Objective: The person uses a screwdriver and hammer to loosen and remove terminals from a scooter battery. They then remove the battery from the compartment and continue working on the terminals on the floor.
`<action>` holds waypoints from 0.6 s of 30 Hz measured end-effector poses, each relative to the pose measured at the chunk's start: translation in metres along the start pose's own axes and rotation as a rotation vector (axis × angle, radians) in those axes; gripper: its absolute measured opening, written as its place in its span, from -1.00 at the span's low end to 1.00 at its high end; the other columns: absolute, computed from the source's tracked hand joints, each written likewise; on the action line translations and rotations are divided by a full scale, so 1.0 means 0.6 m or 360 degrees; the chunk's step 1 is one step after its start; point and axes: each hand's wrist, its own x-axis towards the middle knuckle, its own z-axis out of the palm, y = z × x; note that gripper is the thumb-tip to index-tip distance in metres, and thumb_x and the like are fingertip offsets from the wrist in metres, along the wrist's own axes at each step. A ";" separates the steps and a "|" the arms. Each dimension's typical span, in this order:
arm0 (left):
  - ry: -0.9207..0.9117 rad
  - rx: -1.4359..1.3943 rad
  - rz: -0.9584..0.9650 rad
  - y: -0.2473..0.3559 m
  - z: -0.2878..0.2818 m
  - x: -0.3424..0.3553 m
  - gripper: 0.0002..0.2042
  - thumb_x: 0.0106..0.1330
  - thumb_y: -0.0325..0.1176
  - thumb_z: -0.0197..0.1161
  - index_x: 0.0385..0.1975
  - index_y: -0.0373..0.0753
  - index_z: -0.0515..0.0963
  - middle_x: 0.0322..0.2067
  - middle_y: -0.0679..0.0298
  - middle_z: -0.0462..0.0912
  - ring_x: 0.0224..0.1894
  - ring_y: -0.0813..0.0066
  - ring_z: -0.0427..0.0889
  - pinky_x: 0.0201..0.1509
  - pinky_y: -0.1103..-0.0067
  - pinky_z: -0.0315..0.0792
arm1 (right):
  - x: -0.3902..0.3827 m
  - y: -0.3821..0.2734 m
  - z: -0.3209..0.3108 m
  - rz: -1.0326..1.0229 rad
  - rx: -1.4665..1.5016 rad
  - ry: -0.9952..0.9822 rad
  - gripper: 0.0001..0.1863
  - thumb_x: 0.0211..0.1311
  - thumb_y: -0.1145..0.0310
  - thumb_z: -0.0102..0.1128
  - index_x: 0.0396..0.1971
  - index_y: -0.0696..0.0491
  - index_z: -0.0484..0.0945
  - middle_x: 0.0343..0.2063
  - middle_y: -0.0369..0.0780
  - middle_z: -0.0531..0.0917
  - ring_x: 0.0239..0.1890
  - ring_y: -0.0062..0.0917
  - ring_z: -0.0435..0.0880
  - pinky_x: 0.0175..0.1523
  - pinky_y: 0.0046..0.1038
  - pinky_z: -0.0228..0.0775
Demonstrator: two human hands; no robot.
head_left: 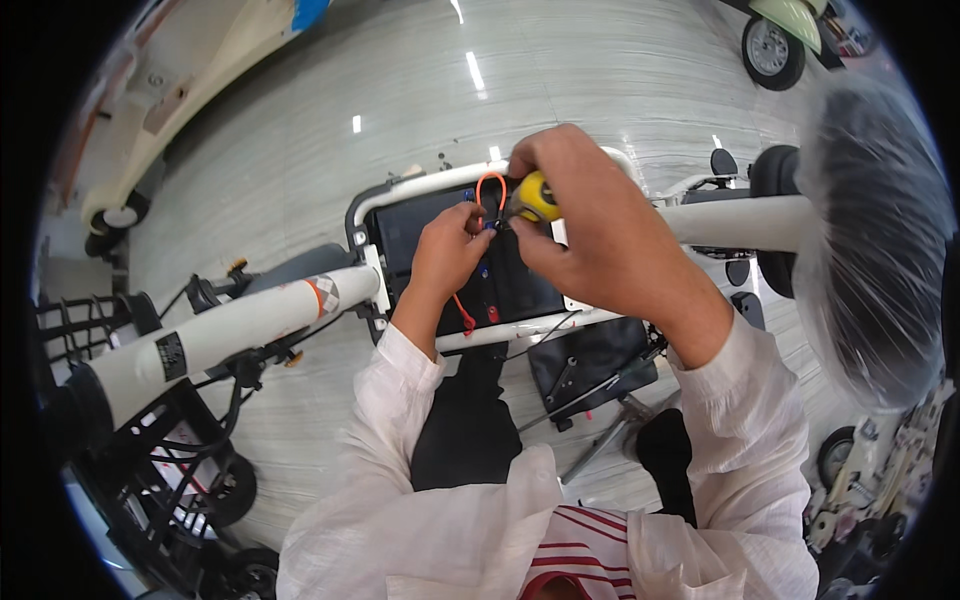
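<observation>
The right hand (590,235) is closed around the yellow handle of a screwdriver (535,197), held tip-down over the open battery compartment (440,235) of a white electric scooter. The left hand (450,245) is pinched shut just beside it, fingertips gripping an orange wire (490,190) that loops upward between the two hands. Both hands work at the rear edge of the compartment, touching or nearly touching each other. A black battery (500,285) fills the compartment; a second red wire (462,312) runs along its left side. The white frame tube (230,325) extends to the person's left, and a plastic-wrapped seat (870,250) stands to the right. The scooter rests on a glossy grey floor (560,70). Another scooter's wheel (772,50) shows at the far side.
</observation>
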 end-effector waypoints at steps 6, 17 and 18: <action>0.0122 0.0250 0.0054 -0.021 0.036 -0.014 -0.74 0.07 -0.28 0.41 -0.26 -0.16 0.57 -0.40 0.31 0.59 -0.37 0.29 0.64 -0.32 0.44 0.48 | 0.031 -0.055 -0.021 0.0948 -0.0268 -0.0650 -0.69 0.05 0.42 0.29 -0.22 0.14 0.42 -0.33 -0.07 0.60 -0.29 -0.20 0.60 -0.19 -0.34 0.41; 0.0463 0.0180 0.0449 -0.052 0.060 -0.026 -0.87 0.05 -0.34 0.40 -0.48 -0.11 0.55 -0.47 0.40 0.59 -0.43 0.36 0.60 -0.40 0.48 0.45 | -0.006 -0.042 -0.013 0.0695 -0.0175 -0.0353 -0.65 0.03 0.48 0.27 -0.15 0.14 0.42 -0.26 -0.06 0.57 -0.26 -0.20 0.59 -0.17 -0.38 0.43; 0.0470 0.0169 0.0444 -0.049 0.059 -0.027 -0.87 0.05 -0.35 0.40 -0.48 -0.11 0.55 -0.48 0.39 0.59 -0.43 0.36 0.60 -0.40 0.48 0.45 | -0.013 -0.029 -0.009 0.0431 -0.0169 -0.0240 -0.65 0.05 0.47 0.28 -0.15 0.14 0.43 -0.28 -0.06 0.58 -0.28 -0.22 0.60 -0.19 -0.39 0.43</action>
